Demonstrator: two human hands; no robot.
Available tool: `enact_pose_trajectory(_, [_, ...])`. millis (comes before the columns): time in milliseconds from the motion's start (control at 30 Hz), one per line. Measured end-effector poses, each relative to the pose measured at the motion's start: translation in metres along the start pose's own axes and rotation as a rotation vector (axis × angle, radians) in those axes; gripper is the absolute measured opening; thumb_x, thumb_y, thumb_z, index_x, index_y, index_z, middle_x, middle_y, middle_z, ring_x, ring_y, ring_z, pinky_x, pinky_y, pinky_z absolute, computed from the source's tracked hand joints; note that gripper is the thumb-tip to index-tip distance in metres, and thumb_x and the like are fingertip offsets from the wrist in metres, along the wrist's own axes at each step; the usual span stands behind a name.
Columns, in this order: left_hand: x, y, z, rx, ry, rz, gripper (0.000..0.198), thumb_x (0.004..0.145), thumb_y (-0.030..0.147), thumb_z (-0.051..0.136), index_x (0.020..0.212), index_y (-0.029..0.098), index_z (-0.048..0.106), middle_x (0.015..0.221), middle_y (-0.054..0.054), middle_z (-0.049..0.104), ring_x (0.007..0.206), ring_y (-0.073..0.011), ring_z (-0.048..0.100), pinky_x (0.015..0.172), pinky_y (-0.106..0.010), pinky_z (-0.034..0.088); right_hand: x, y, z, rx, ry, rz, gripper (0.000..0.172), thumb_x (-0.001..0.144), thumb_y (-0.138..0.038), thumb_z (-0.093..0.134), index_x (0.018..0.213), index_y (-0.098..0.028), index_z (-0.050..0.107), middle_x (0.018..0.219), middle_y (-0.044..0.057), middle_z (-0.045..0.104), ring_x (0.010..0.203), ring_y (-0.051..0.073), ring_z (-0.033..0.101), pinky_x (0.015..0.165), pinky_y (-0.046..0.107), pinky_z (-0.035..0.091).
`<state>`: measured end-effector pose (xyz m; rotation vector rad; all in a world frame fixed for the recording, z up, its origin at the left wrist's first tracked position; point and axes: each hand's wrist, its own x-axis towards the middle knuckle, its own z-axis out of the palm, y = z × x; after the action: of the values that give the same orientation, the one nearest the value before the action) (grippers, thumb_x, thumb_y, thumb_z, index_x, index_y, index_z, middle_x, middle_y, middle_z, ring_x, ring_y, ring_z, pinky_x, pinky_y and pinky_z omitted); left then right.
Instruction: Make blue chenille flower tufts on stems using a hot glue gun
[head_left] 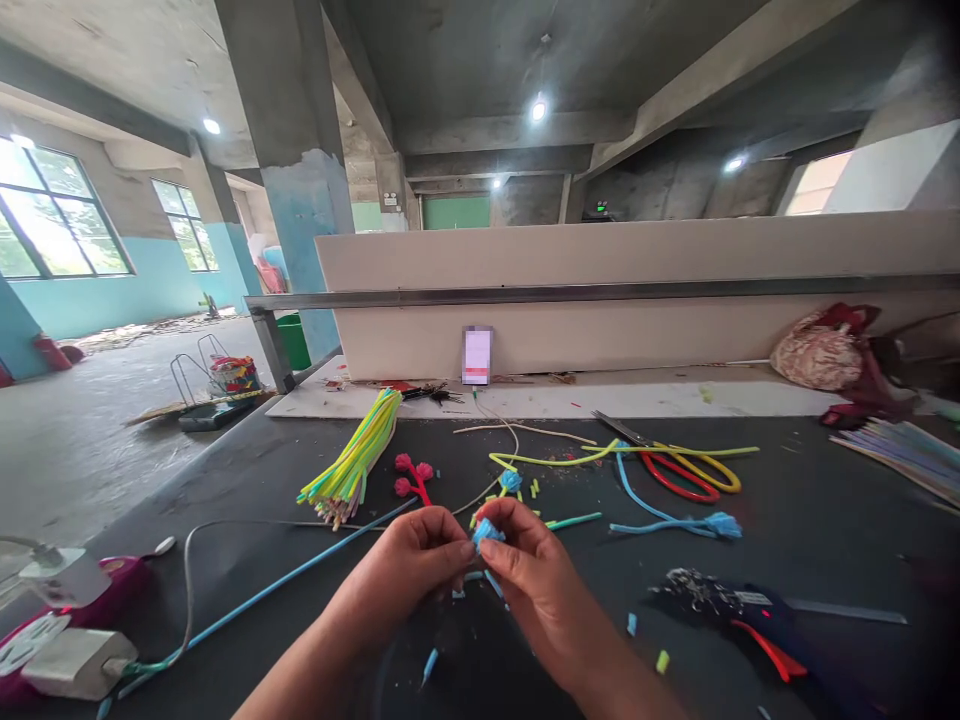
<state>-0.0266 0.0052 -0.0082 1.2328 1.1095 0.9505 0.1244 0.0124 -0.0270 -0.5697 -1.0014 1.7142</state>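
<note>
Between my two hands, over the middle of the black table, is a small blue pipe-cleaner flower (487,533). The thumb and forefinger of my right hand (531,558) pinch it from the right. My left hand (420,550) is closed too, its fingertips pressed against the flower's left side. Blue stem pieces show just under the fingers. Right behind the hands lie a red pipe-cleaner sprig (414,475) with round heads and another blue flower (510,481) by a yellow-green stem (555,462). To the right rests a blue flower with bent stems (721,526).
A yellow-green pipe-cleaner bundle (352,455) lies back left. Scissors (679,470) with red and yellow handles lie back right. A glue gun (765,620) is at the near right. Power plugs (79,662) and a cable sit at the left. A phone (477,356) stands against the back panel.
</note>
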Motion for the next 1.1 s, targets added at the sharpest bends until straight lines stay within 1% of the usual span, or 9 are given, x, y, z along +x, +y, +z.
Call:
enact_pose_trajectory(133, [0.003, -0.002, -0.005, -0.049, -0.019, -0.023, 0.036, 0.067, 0.047, 0.066, 0.068, 0.016, 0.049, 0.048, 0.006, 0.048, 0.036, -0.0028, 0.033, 0.036, -0.016, 0.02, 0.001, -0.001, -0.003, -0.054, 0.068, -0.07, 0.028, 0.071, -0.025, 0.067, 0.098, -0.026, 0.06, 0.093, -0.001, 0.052, 0.077, 0.013, 0.047, 0.068, 0.026, 0.038])
enact_pose_trajectory(333, [0.002, 0.002, -0.015, -0.06, 0.112, 0.052, 0.044, 0.059, 0.051, 0.072, 0.068, 0.017, 0.045, 0.047, 0.01, 0.038, 0.034, -0.0009, 0.025, 0.033, -0.015, 0.015, 0.0, -0.035, -0.014, -0.205, 0.376, -0.433, 0.026, 0.077, -0.028, 0.06, 0.102, -0.031, 0.055, 0.1, -0.003, 0.05, 0.064, 0.01, 0.043, 0.064, 0.025, 0.039])
enact_pose_trajectory(433, [-0.001, 0.006, -0.015, -0.02, 0.137, 0.057, 0.043, 0.066, 0.056, 0.062, 0.065, 0.018, 0.044, 0.046, 0.008, 0.04, 0.034, -0.0017, 0.027, 0.033, -0.014, 0.016, -0.016, -0.068, -0.038, -0.431, 0.466, -0.567, 0.028, 0.075, -0.026, 0.062, 0.102, -0.03, 0.054, 0.096, -0.002, 0.05, 0.063, 0.01, 0.044, 0.061, 0.025, 0.039])
enact_pose_trajectory(500, [-0.002, 0.006, -0.015, 0.022, 0.159, 0.055, 0.044, 0.069, 0.059, 0.057, 0.063, 0.018, 0.043, 0.043, 0.009, 0.038, 0.033, -0.002, 0.025, 0.032, -0.014, 0.016, -0.034, -0.093, -0.067, -0.686, 0.612, -0.627, 0.032, 0.072, -0.025, 0.062, 0.103, -0.029, 0.053, 0.094, -0.001, 0.052, 0.063, 0.011, 0.045, 0.061, 0.025, 0.04])
enact_pose_trajectory(600, [0.0, 0.001, -0.015, 0.087, 0.221, 0.077, 0.045, 0.067, 0.061, 0.058, 0.062, 0.018, 0.042, 0.041, 0.009, 0.037, 0.03, -0.0025, 0.025, 0.031, -0.015, 0.017, -0.065, -0.125, -0.121, -1.232, 0.805, -0.453, 0.035, 0.074, -0.03, 0.053, 0.108, -0.025, 0.051, 0.076, 0.0, 0.054, 0.061, 0.015, 0.05, 0.06, 0.028, 0.042])
enact_pose_trajectory(733, [0.005, -0.009, -0.015, 0.111, 0.315, 0.113, 0.044, 0.065, 0.059, 0.06, 0.068, 0.018, 0.047, 0.048, 0.007, 0.045, 0.036, -0.0046, 0.035, 0.034, -0.014, 0.021, -0.105, -0.139, -0.17, -1.416, 0.863, -0.303, 0.031, 0.062, -0.029, 0.057, 0.092, -0.021, 0.057, 0.084, 0.006, 0.06, 0.068, 0.02, 0.055, 0.065, 0.035, 0.046])
enact_pose_trajectory(900, [0.003, -0.009, -0.013, 0.137, 0.3, 0.08, 0.044, 0.067, 0.06, 0.059, 0.065, 0.017, 0.047, 0.043, 0.007, 0.042, 0.035, -0.0039, 0.029, 0.034, -0.014, 0.02, -0.129, -0.116, -0.176, -1.517, 0.741, -0.124, 0.029, 0.064, -0.041, 0.06, 0.085, -0.021, 0.063, 0.076, 0.007, 0.066, 0.073, 0.024, 0.062, 0.066, 0.036, 0.049])
enact_pose_trajectory(1000, [0.0, -0.006, -0.014, 0.068, 0.276, 0.072, 0.045, 0.066, 0.062, 0.058, 0.067, 0.018, 0.047, 0.043, 0.007, 0.041, 0.034, -0.0033, 0.025, 0.033, -0.013, 0.016, -0.129, -0.105, -0.172, -1.553, 0.685, -0.085, 0.032, 0.064, -0.04, 0.062, 0.091, -0.022, 0.063, 0.084, 0.007, 0.069, 0.082, 0.024, 0.064, 0.071, 0.034, 0.049])
enact_pose_trajectory(1100, [-0.001, -0.004, -0.017, -0.012, 0.222, 0.062, 0.045, 0.068, 0.06, 0.059, 0.069, 0.017, 0.047, 0.045, 0.007, 0.042, 0.036, -0.0026, 0.023, 0.034, -0.013, 0.016, -0.121, -0.108, -0.171, -1.606, 0.717, -0.089, 0.031, 0.068, -0.037, 0.058, 0.095, -0.022, 0.062, 0.087, 0.008, 0.068, 0.079, 0.024, 0.063, 0.071, 0.036, 0.048])
